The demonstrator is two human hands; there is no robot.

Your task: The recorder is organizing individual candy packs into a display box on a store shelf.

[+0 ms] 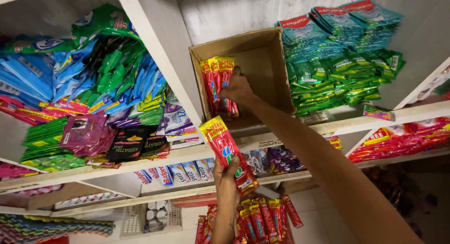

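right hand [236, 87] grasps red sachets [218, 82] inside cardboard box [262, 52]; left hand [228, 178] below grasps a sachet strip [228, 152], which may slip.

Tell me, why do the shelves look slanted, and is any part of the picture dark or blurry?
Head view: wide-angle distortion tilts the white shelves; the cardboard box is evenly lit; the bottom right corner falls into shadow; the right hand and left hand look sharp, while the left edge softens.

Cardboard box [262, 61] mostly empty right of red sachets [216, 84] — green packets [337, 75] crowd beside.
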